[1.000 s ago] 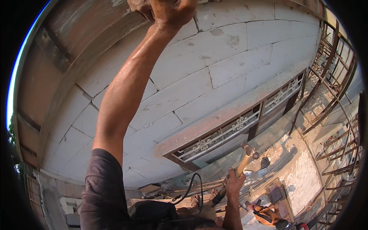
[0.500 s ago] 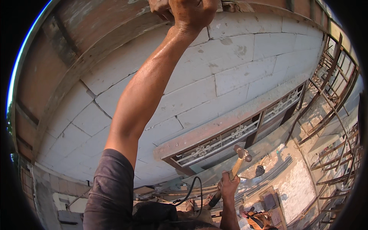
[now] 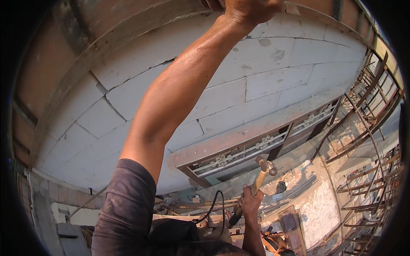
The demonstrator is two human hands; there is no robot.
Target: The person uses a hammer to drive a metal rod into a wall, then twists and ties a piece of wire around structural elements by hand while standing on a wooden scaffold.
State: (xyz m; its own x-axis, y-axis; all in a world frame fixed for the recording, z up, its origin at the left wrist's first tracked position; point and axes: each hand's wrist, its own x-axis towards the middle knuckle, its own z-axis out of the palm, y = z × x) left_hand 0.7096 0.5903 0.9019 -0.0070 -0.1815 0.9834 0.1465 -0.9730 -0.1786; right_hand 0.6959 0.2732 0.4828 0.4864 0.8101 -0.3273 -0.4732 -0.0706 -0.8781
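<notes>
My left arm stretches up across the view, and my left hand (image 3: 250, 9) is at the wooden formwork board (image 3: 171, 16) along the top of the wall. Its fingers are curled and partly cut off by the upper edge, so what they hold, if anything, is hidden. Lower down, my right hand (image 3: 251, 199) is wrapped round the handle of a hammer (image 3: 259, 180). The hammer stands tilted, its metal head up and its dark grip end down. Behind my arm is a wall of pale blocks (image 3: 149, 96) with dark joints.
A window frame with a metal grille (image 3: 243, 155) is set into the wall below. Rusty bars (image 3: 365, 123) stand at the right. A black cable (image 3: 218, 209) loops near my body. My feet (image 3: 204, 221) are on planks; a person in orange (image 3: 273, 244) is far below.
My left hand has shifted right along the board and further out of view at the top. My right hand and the hammer have moved slightly left and up as the view shifted.
</notes>
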